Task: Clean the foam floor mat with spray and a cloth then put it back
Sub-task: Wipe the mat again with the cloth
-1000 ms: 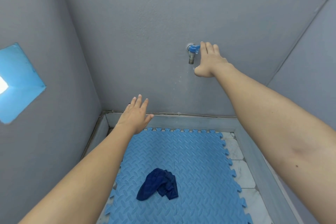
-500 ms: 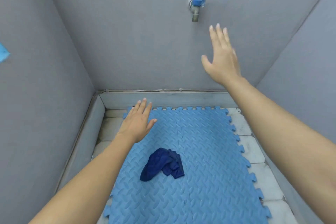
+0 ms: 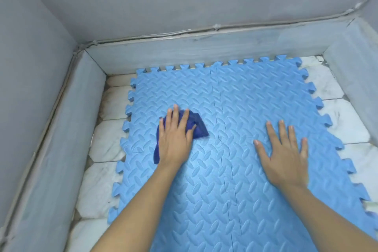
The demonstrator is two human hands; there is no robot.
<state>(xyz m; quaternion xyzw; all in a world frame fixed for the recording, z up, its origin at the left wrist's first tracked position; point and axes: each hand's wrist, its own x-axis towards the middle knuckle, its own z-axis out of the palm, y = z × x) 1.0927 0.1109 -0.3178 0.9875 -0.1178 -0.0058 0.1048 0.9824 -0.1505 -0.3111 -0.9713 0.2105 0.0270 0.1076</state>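
Grey painted walls [image 3: 184,2] and a low grey kerb [image 3: 204,47] are boxing in a white marble-tile floor [image 3: 106,141], and I'm seeing the light-blue interlocking foam floor mat [image 3: 235,180] lying flat on it, toothed edges showing at the back and both sides. My left hand [image 3: 173,141] is pressing flat, fingers straight, on the crumpled dark-blue cloth [image 3: 197,127], which is sitting on the mat's left half. My right hand [image 3: 286,155] is resting palm-down on the mat's right half, fingers spread wide, holding nothing.
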